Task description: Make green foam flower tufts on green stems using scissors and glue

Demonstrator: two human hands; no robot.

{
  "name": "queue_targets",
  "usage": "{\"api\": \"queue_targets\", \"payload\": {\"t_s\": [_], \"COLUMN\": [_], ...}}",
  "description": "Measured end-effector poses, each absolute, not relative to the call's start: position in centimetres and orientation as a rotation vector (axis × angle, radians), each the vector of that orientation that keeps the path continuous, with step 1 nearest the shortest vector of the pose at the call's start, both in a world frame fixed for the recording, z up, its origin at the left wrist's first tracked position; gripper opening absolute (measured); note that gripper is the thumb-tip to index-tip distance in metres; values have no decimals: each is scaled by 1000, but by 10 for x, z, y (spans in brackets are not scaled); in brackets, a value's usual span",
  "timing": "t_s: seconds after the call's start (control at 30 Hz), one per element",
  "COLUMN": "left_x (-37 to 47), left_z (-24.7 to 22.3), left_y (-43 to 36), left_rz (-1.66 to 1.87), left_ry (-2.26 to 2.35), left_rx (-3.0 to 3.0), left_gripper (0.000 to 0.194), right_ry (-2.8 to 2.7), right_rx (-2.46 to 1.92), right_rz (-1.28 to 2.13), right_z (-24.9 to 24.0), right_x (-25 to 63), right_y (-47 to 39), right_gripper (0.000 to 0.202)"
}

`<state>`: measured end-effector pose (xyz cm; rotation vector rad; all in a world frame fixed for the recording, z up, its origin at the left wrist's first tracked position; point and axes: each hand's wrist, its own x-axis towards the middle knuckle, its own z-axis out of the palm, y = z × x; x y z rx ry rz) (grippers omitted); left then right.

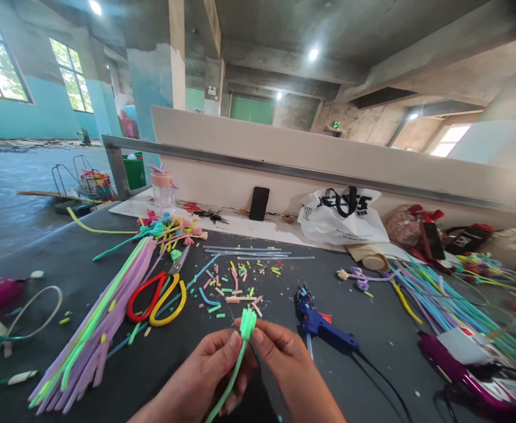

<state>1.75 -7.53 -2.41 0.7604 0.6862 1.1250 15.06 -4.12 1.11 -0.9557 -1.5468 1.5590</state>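
A light-green pipe-cleaner flower [248,323], with a bundled head on a long bent stem, is upright at the front middle. My left hand [220,364] pinches it just below the head from the left, and the stem hangs down past those fingers. From the other side my right hand [286,361] is closed on the head's base, thumb and fingertips touching it. Some fingers of both hands are hidden behind the flower. Beyond my hands lie short pipe-cleaner cuttings [235,282]. To the right rests a blue glue gun [328,332]; to the left, red-and-yellow-handled scissors [165,294].
A bundle of purple and green pipe cleaners [94,329] lies left, near finished flowers [169,226]. Clear glue sticks [258,252] lie farther back. A phone [259,203] and a white bag [341,217] stand at the back. Blue pipe cleaners [451,299] and a purple device [469,376] are right.
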Motion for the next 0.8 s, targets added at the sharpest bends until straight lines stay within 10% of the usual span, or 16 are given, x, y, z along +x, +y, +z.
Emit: {"api": "queue_targets", "payload": {"t_s": [0.8], "left_x": [14], "left_z": [-26], "left_y": [-75], "left_rz": [1026], "left_ry": [654], "left_rx": [794], "left_gripper": [43], "right_ry": [-1560], "right_rx": [-885], "right_rz": [1578], "right_z": [11], "right_x": [146], "right_y": [-41], "right_gripper": [35]}}
